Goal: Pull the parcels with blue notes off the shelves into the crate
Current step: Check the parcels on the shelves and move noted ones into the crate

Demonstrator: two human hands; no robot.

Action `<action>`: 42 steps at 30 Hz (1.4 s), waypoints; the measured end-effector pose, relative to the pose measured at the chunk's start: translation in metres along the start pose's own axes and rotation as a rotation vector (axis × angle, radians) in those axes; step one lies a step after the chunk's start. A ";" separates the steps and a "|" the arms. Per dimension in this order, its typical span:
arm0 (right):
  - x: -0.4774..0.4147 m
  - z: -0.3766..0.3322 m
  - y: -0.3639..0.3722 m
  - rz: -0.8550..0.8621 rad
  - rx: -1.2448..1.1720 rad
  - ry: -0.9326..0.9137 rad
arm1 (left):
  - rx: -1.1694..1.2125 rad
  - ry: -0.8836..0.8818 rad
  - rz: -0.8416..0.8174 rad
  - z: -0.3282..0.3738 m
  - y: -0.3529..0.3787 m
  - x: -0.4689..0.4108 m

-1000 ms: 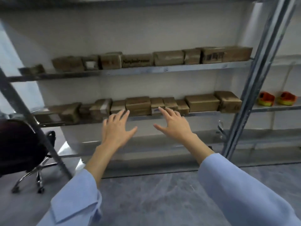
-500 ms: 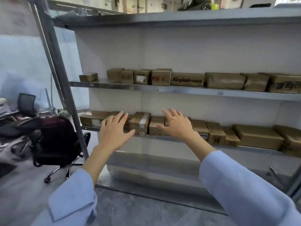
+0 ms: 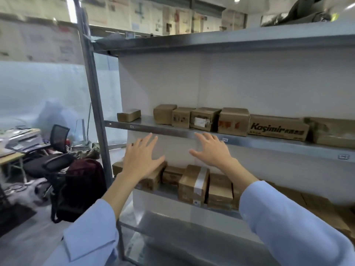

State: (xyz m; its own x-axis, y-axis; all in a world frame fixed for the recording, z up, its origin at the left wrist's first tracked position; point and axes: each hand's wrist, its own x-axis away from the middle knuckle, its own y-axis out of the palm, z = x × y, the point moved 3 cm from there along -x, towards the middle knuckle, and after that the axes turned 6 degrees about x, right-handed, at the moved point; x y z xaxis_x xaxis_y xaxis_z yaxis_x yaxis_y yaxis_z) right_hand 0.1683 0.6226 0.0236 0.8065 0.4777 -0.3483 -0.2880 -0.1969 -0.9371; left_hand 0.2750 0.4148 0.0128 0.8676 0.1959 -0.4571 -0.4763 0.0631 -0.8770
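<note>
Brown parcels (image 3: 194,182) line the front edge of the lower shelf (image 3: 165,191); more parcels, including a Kosimir box (image 3: 278,127), sit in a row along the middle shelf (image 3: 249,141). No blue note can be made out on any. Left hand (image 3: 141,159) and right hand (image 3: 212,148) both spread flat, fingers apart, holding nothing, raised before the middle shelf's front edge. Left hand overlaps the lower shelf's left-end parcels. Steel upright (image 3: 92,104) at left, office chair (image 3: 57,148) beyond.

**Readable print**

"Kosimir" stands in dark letters on the front of a long box (image 3: 278,127) at the middle shelf's (image 3: 269,144) front edge. Red marks on a neighbouring box (image 3: 233,122) and the shelf-edge tags are too blurred to read.
</note>
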 end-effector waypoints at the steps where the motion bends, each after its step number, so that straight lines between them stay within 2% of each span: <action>1: -0.012 -0.003 0.003 0.008 0.001 -0.005 | 0.006 -0.001 0.001 -0.006 0.003 -0.009; 9: -0.103 -0.037 0.022 0.086 -0.192 -0.072 | 0.035 -0.007 0.039 -0.060 0.032 -0.092; 14: -0.168 -0.051 0.032 0.153 -0.128 -0.049 | 0.027 0.075 0.075 -0.095 0.051 -0.167; 26: -0.295 -0.056 0.055 0.215 0.054 0.161 | 0.106 0.299 0.048 -0.150 0.102 -0.332; 33: -0.316 -0.050 0.064 0.104 0.111 0.240 | 0.324 0.374 0.027 -0.144 0.132 -0.370; 42: -0.329 -0.052 0.074 0.108 0.067 0.158 | 0.478 0.374 0.052 -0.153 0.140 -0.380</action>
State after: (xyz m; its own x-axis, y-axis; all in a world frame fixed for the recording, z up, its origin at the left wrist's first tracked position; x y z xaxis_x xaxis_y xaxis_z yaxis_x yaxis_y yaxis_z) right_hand -0.0916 0.4067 0.0703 0.8385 0.3157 -0.4442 -0.4068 -0.1797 -0.8957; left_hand -0.0998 0.1989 0.0411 0.7917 -0.1412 -0.5944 -0.4556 0.5118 -0.7284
